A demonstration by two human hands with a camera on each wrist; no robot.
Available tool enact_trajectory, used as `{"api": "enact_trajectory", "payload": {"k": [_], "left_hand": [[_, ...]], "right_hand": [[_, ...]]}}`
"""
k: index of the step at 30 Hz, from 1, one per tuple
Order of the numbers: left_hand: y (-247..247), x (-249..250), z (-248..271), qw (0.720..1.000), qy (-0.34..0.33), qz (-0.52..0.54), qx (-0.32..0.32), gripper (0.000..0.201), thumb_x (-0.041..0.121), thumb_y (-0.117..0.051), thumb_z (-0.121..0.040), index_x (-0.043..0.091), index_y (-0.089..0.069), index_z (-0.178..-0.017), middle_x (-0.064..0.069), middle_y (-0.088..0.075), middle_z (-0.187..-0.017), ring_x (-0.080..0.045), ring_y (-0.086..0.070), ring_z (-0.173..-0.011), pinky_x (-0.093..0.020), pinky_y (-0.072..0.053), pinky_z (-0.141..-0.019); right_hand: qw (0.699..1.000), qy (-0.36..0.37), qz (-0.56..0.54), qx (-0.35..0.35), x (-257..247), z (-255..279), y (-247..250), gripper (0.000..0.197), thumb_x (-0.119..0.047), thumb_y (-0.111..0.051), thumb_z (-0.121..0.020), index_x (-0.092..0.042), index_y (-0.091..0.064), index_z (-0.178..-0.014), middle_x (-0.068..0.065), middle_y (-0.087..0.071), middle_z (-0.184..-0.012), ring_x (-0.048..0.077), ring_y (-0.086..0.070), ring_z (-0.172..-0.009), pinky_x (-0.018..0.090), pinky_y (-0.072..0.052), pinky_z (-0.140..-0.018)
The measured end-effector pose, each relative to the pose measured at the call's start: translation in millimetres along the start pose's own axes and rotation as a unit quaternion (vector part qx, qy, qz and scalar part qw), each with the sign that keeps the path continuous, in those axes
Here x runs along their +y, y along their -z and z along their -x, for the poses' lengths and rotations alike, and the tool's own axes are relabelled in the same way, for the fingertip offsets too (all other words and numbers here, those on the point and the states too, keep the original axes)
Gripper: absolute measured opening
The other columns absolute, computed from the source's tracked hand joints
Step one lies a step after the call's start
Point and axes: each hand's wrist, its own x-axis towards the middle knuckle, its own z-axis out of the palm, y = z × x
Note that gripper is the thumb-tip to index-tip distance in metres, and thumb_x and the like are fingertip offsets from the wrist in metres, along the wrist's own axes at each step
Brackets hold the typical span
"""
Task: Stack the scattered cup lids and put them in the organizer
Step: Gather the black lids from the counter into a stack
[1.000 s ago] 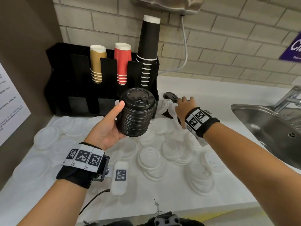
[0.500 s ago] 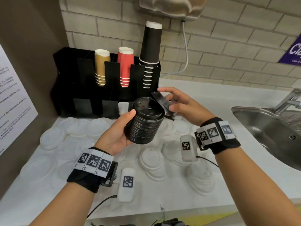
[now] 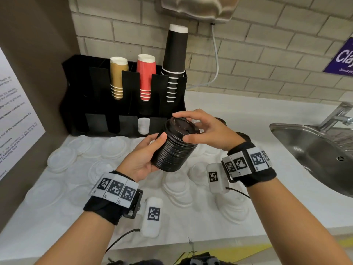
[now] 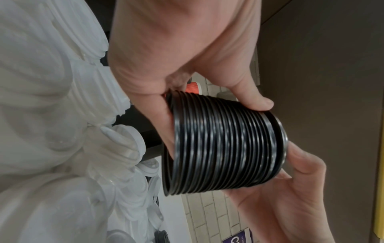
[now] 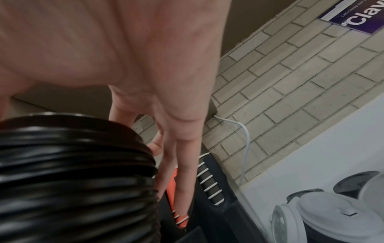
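A lid stack (image 3: 176,148) sits mid-frame between two hands, left hand (image 3: 142,157) below-left, right hand (image 3: 207,131) on top. Behind it, upper left, an organizer (image 3: 95,96) holds cups (image 3: 146,77). Loose lids (image 3: 112,146) cover the counter (image 3: 248,119) below; a sink (image 3: 315,150) lies at right.

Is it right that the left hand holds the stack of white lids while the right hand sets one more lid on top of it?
Not quite: the stack of lids is black, not white, as the head view shows. The white lids lie scattered on the counter. The rest holds: the left hand holds the stack and the right hand sets the top lid on it.
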Motion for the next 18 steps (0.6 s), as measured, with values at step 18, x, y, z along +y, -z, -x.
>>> {"api": "enact_trajectory", "payload": {"k": [18], "left_hand": [[-2.8, 11.9, -22.2, 0.991, 0.001, 0.110, -0.069, 0.043, 0.047, -0.062, -0.075, 0.021, -0.073, -0.107, -0.006, -0.071, -0.115, -0.022, -0.069, -0.105, -0.035, -0.059, -0.072]], "right_hand": [[0.989, -0.065, -0.057, 0.116, 33.9, -11.9, 63.7, 0.035, -0.048, -0.062, -0.086, -0.047, -0.057, -0.120, -0.008, -0.052, -0.121, 0.014, -0.059, -0.115, 0.028, -0.051, -0.088]]}}
